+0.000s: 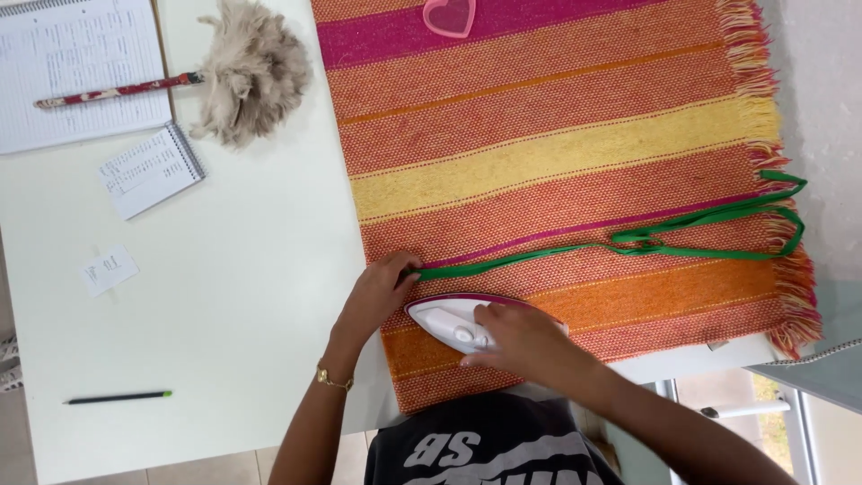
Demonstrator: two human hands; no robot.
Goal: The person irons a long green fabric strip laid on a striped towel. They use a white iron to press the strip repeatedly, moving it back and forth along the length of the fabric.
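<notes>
Home setting: white table [224, 296] draped with striped woven cloth [557, 162], feather duster [242, 72], notebooks [81, 72], pencil [117, 396], window frame at near right.

A white iron [453, 323] with a magenta rim lies flat on the striped orange rug [557, 162], near its lower left corner, tip pointing left. Just above it, a narrow green ribbon [575, 247] stretches rightward across the rug, looping at the fringed edge.

A white table [260, 296] bears a striped rug [575, 162], feather duster [242, 72], notepads [151, 169], pencil [117, 396]
</notes>
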